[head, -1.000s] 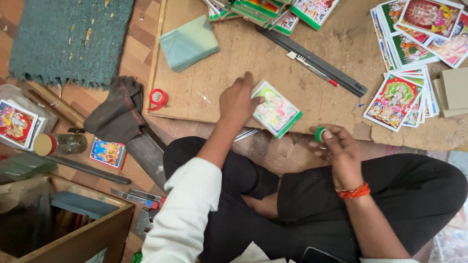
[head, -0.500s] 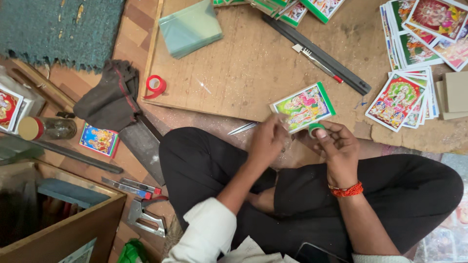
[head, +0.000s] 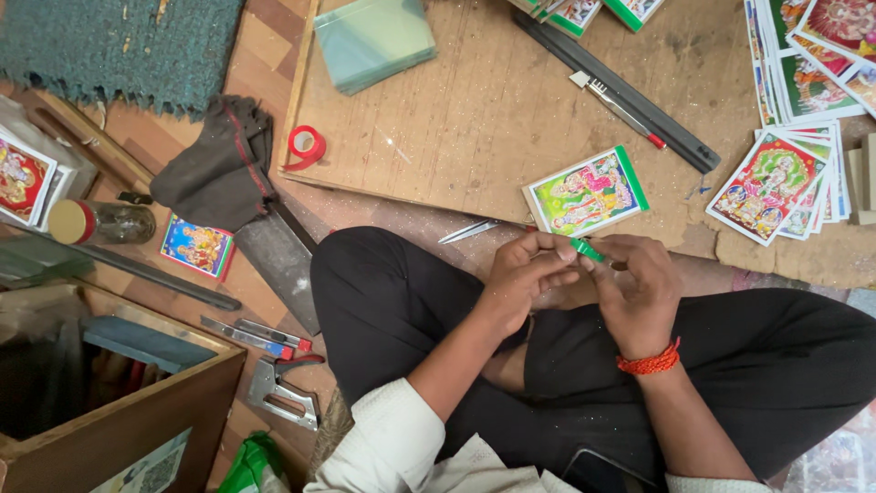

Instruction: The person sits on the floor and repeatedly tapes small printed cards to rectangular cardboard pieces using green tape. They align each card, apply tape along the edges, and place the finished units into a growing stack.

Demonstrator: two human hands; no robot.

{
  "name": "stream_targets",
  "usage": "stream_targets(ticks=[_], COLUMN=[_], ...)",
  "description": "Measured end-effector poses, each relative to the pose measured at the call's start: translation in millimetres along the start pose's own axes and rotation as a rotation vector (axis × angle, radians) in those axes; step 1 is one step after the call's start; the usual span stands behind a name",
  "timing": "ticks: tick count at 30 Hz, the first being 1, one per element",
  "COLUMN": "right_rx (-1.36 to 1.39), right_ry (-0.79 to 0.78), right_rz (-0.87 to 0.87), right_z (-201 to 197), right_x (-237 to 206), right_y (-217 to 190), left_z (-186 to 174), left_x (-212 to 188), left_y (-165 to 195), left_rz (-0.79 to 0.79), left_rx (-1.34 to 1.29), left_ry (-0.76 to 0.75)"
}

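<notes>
My left hand [head: 522, 274] and my right hand [head: 639, 285] meet over my crossed legs. Both pinch a small green tape roll [head: 589, 249], fingertips touching it from either side. My right wrist wears a red thread band [head: 650, 362]. Just beyond the hands, a picture card with a green border [head: 589, 192] lies flat at the near edge of the wooden board [head: 474, 119]. A pair of tweezers or a thin metal blade [head: 470, 231] lies left of the card.
Stacks of colourful picture cards [head: 776, 178] lie at the right. A dark ruler [head: 620, 91] with a knife, a pile of clear sheets [head: 374, 38], a red tape roll [head: 306, 146], a dark cloth [head: 214, 164], a stapler [head: 283, 393] and a wooden box [head: 119, 429] lie around.
My left hand left the green-bordered card lying on the board and drew back to join my right hand at the green tape roll. The view shifted slightly.
</notes>
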State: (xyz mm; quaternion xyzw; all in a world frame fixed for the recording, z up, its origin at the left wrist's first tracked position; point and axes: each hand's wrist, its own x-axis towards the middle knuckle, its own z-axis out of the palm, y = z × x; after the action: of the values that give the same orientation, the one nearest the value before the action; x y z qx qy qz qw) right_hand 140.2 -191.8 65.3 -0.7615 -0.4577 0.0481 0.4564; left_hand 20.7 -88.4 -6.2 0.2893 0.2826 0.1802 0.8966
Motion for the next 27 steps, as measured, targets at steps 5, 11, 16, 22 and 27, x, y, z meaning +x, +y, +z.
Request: stream_targets(ticks=[5, 11, 16, 22, 27], right_rx=[-0.144, -0.283, -0.349, -0.311, -0.293], right_ry=[-0.058, -0.270, -0.342, -0.352, -0.376], right_rz=[-0.157, -0.046, 0.032, 0.029, 0.036], right_z=[-0.5, 7.9, 14.1, 14.2, 13.3], right_x=[-0.4, -7.0, -9.1, -9.4, -7.7], right_y=[-5.1, -1.7, 2.3, 2.8, 0.9], left_z=[-7.3, -18.5, -14.0, -20.7, -21.9], left_x=[14.7, 35.6, 46.2, 50.8, 52.2], left_y=[8.5, 57.9, 72.7, 65.5, 64.6], left_rz=[0.007, 0.746, 0.837, 0.842, 0.834], left_rx=[0.228, 1.274, 1.364, 1.395, 1.404], left_ry=[0.068, 0.317, 0.368, 0.384, 0.386])
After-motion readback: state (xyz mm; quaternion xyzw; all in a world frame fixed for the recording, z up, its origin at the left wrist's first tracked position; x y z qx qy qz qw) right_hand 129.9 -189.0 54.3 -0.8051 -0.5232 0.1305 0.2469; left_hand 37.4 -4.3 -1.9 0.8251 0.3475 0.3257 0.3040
